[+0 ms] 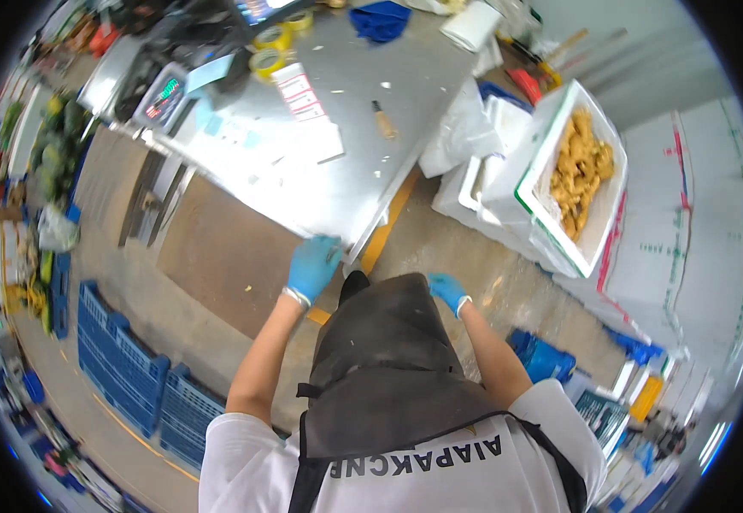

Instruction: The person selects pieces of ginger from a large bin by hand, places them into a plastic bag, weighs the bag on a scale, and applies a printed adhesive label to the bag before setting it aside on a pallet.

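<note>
My left hand (312,272), in a blue glove, is at the front edge of the metal table (363,94), close to its near corner. Its fingers reach toward the edge and seem to touch it; I see nothing held in them. Also blue-gloved, my right hand (448,292) hangs low beside my dark apron (384,342), its fingers loosely apart and holding nothing. On the tabletop beyond lie a knife (384,121) with a wooden handle, a printed label sheet (299,92) and a white card (327,143).
Right of the table, a white foam box (521,201) holds ginger (581,171), with plastic bags (465,132) beside it. A scale (164,98) and yellow tape rolls (267,61) stand on the table's left part. Blue pallets (123,359) are at left, a blue bin (542,355) at right.
</note>
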Demonstrator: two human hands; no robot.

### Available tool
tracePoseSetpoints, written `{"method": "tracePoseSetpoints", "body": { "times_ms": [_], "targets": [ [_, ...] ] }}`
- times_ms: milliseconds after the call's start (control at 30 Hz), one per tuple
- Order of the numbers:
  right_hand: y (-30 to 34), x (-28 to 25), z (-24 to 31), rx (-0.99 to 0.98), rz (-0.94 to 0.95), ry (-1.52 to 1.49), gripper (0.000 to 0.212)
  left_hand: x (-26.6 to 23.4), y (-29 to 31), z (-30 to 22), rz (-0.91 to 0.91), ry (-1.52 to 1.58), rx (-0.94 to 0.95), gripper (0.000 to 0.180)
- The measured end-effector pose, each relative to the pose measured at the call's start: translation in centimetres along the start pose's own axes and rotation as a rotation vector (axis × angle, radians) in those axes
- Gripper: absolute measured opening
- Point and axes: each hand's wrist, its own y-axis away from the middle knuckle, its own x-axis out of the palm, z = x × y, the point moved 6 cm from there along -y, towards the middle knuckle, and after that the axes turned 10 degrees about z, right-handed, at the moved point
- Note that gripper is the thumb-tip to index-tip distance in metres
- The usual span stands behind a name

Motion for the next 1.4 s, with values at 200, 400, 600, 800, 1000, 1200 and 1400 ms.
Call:
{"method": "tracePoseSetpoints", "body": {
  "times_ms": [200,400,600,800,1000,1200,1400],
  "targets": [
    [-7.3,-2.9,1.5,0.118,0.039,0.045,0.043,-2.2,-16.3,2.4,-0.173,-0.183,0.1,0.045],
    [-16.2,-1.2,9.5,-0.006,0.003,0.107,0.053,-0.6,-15.7,1.8,-0.147,-0.22,-0.05,0.045],
    [-21.8,4.3,12.0,-0.03,-0.013,0.254,0.05,3.4,-8.7,-2.4,-0.026,-0.18,-0.154,0.047],
    [-18.8,6.7,9.4,-0.054,0.01,-0.356,0.047,7.2,-8.2,-1.3,-0.01,-0.071,-0.201,0.046],
    [-26.5,2.0,-7.2,0.295,-0.007,-0.809,0.038,8.5,-8.3,0.3,-0.104,-0.368,-0.251,0.049],
    [-37.8,3.4,1.3,0.173,-0.053,-0.475,0.038,9.0,-8.7,0.4,-0.057,-0.38,-0.237,0.045],
    [-37.1,3.1,3.7,0.232,-0.195,0.31,0.028,9.3,-8.3,1.0,-0.076,-0.332,-0.19,0.044]
  ]
}}
